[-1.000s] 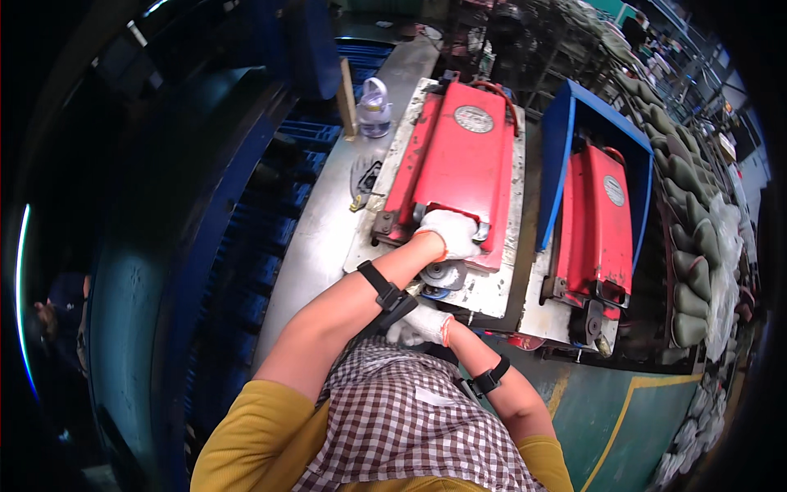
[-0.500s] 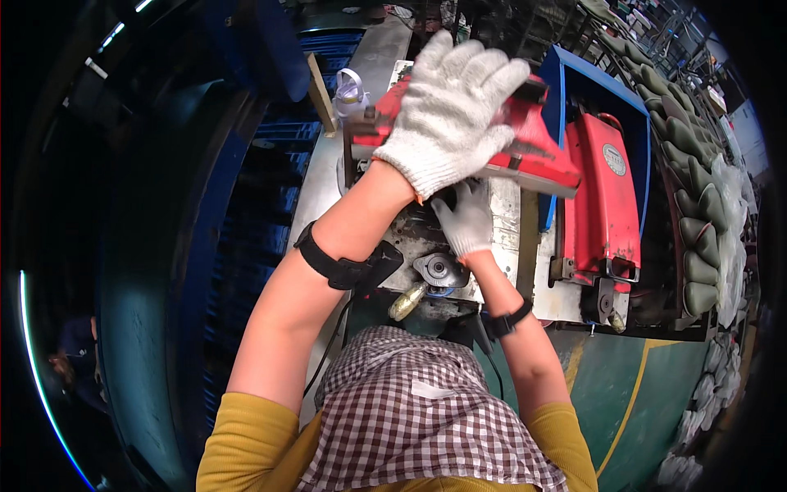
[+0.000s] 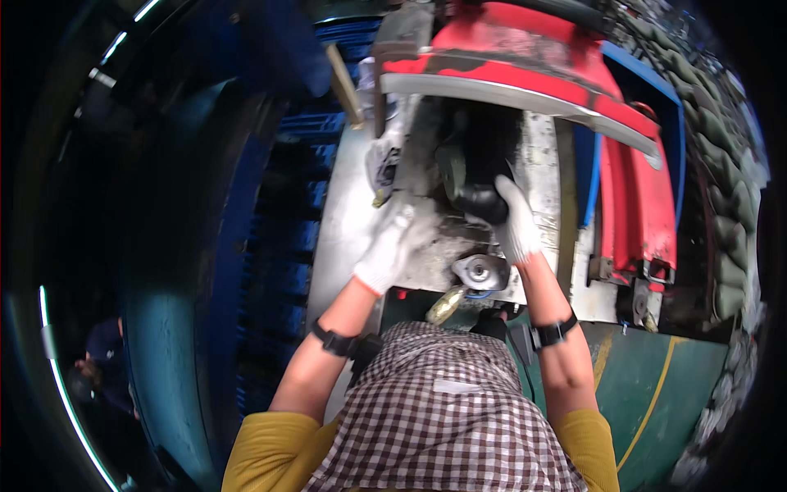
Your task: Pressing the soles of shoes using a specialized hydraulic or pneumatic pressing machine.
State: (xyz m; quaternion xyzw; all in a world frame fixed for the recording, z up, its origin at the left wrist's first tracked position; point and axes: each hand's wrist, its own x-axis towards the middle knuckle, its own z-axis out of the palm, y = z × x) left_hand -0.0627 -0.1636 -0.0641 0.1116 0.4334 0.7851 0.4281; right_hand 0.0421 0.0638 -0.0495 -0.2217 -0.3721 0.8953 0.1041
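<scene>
My right hand (image 3: 517,225), in a white glove, is closed at the side of a dark, rounded, shoe-like piece (image 3: 482,202); its thumb shows while the other fingers are hidden. That piece lies at the dark opening of the machine base. My left hand (image 3: 385,250), gloved too and smeared by motion, hovers over the bare metal left of it. Above both hands the red machine lid (image 3: 516,78) stands raised, a pale strip along its lower edge. A round metal fitting (image 3: 482,271) with a yellowish wrapped handle (image 3: 446,305) sits at the near edge.
A second red machine (image 3: 635,197) in a blue frame (image 3: 676,131) stands at the right. Beyond it runs a rack of olive-green rounded pieces (image 3: 721,180). A wooden stick (image 3: 344,86) leans at the left near a dark upright bar (image 3: 379,102). A person (image 3: 106,361) is at the far left.
The red lid has swung up, uncovering the opening. My left hand has come off the lid and down to the left. My right hand now shows beside the dark piece.
</scene>
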